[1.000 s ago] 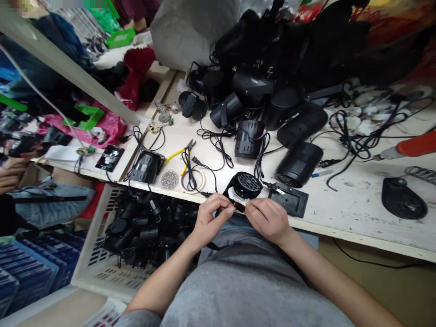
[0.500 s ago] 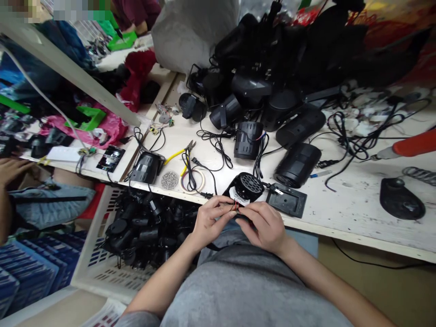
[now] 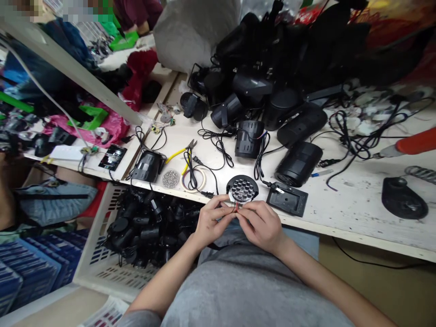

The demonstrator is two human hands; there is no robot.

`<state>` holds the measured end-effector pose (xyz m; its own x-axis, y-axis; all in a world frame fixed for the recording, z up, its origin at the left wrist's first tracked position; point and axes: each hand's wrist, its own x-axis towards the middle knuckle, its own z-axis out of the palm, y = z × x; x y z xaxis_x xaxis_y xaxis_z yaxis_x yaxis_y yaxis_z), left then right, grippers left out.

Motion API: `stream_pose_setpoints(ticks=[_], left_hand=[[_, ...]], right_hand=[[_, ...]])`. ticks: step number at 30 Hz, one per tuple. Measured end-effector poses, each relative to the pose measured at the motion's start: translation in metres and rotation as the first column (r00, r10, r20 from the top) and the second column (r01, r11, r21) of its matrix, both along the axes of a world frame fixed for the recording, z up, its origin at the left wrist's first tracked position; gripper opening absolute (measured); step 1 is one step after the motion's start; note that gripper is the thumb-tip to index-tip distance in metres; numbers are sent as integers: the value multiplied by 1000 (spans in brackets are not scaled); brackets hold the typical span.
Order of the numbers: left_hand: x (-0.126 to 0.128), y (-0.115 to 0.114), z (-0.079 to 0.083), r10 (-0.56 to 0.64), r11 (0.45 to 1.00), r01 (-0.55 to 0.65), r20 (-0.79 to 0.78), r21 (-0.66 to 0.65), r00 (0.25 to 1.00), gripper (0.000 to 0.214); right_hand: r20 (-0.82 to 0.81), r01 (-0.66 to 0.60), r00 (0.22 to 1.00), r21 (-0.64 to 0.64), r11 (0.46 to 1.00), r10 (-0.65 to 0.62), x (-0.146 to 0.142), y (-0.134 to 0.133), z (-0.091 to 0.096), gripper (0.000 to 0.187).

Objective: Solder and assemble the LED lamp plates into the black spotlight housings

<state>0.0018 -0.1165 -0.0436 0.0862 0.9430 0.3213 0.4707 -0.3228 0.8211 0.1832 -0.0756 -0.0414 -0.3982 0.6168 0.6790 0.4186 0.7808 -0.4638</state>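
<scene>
At the near edge of the pale bench (image 3: 347, 200), pinches thin red wires (image 3: 237, 206) between the fingertips of the left hand (image 3: 211, 221) and the right hand (image 3: 261, 225), both with curled fingers and nearly meeting tips. Has the round black honeycomb-faced unit (image 3: 242, 188) directly beyond the fingertips, centred between both hands, face tilted up, with wires at its near side leading into the grip. Cannot tell about contact between left fingers and unit, nor about its support underneath. Just beyond the right hand, off to its right, a black rectangular base (image 3: 289, 200); farther past that, a black cylindrical housing (image 3: 299, 164) on its side. Beyond the left hand and to its left, a roll of tape (image 3: 203, 180) with a looped black cable over it, a cluster of small metal pieces (image 3: 170, 179) and yellow-handled pliers (image 3: 175, 155). Below and left of the left hand, a pale crate (image 3: 81, 268) full of black parts.
</scene>
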Motion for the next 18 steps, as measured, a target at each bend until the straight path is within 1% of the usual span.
stream_pose_setpoints(ticks=[13,16,18], left_hand=[[0,2,4,-27,1000,27,-3,-12,1000,18],[-2,5,9,-42,997,45,55,-63,998,22],[-4,9,14,-86,984,108,158,-139,984,32]], right_hand=[[-18,-2,1000,-4,1000,2,0,1,0,4],[-39,-3,999,-39,999,1,0,3,3,5],[-70,7,997,-75,997,-12,0,8,6,4]])
